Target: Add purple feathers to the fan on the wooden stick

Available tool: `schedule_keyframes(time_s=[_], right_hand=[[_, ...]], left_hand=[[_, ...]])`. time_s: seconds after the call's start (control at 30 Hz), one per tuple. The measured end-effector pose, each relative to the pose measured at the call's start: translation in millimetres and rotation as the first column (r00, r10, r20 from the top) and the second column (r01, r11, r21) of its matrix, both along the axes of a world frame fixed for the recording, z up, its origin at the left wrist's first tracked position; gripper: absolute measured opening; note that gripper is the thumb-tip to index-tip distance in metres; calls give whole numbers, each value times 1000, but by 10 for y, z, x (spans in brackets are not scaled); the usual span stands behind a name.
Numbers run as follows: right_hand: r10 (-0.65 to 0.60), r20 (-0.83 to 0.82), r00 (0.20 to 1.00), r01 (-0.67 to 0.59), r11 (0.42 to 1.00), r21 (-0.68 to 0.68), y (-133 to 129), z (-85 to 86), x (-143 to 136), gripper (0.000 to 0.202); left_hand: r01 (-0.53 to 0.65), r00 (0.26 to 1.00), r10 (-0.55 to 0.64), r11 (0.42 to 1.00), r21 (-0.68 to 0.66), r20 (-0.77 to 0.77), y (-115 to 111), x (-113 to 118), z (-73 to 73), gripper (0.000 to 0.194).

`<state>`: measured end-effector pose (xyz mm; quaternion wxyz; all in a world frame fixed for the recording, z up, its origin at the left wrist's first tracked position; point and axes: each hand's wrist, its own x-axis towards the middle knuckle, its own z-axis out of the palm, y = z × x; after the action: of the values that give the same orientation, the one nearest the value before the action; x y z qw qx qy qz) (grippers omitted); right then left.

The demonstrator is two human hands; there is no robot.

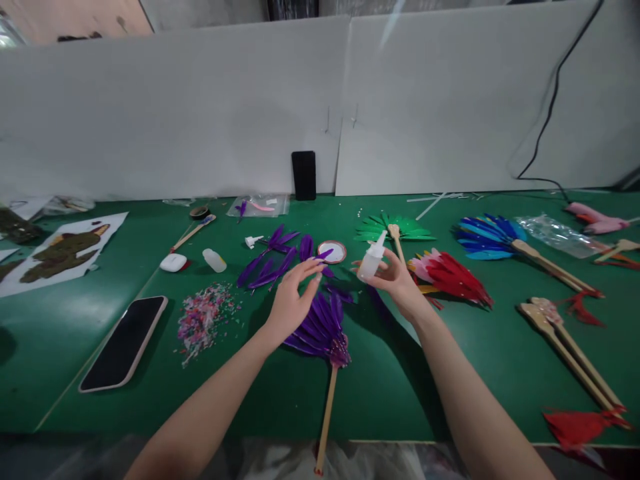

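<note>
My right hand (pixel 400 283) is closed around a small white dropper bottle (pixel 371 261), its thin nozzle pointing up. My left hand (pixel 295 297) is pinched, with a small purple feather (pixel 325 255) at its fingertips, above a purple feather fan (pixel 320 327). The fan lies flat with its wooden handle (pixel 327 413) toward me; shiny specks cover the base of its feathers. Loose purple feathers (pixel 270 260) lie just beyond my left hand. A small round white dish (pixel 336 252) with a reddish rim sits between the two hands.
To the left are a pile of coloured flakes (pixel 203 319), a phone (pixel 125 343) and a small bottle (pixel 215 260). Green (pixel 395 230), red (pixel 455 277) and blue (pixel 487 237) feather pieces lie right, with bare wooden handles (pixel 570 353) and a pink glue gun (pixel 595 218). A white panel (pixel 175 120) stands behind.
</note>
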<state>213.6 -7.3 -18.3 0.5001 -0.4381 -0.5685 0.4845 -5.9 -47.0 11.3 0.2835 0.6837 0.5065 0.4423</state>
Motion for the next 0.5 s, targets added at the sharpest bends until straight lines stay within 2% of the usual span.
schedule_keyframes(time_s=[0.13, 0.23, 0.37, 0.5], right_hand=[[-166, 157, 974, 157, 985, 70, 93, -188, -2, 47], [-274, 237, 932, 250, 960, 124, 116, -246, 25, 42], [-387, 344, 856, 343, 921, 183, 122, -256, 41, 45], [-434, 446, 783, 355, 900, 254, 151, -258, 61, 40]], left_hand=[[-184, 980, 190, 977, 107, -55, 84, -211, -71, 26], [-266, 960, 275, 956, 126, -55, 195, -318, -139, 25], [-306, 946, 317, 944, 123, -74, 286, -398, -227, 24], [-289, 949, 300, 951, 110, -98, 299, -414, -245, 23]])
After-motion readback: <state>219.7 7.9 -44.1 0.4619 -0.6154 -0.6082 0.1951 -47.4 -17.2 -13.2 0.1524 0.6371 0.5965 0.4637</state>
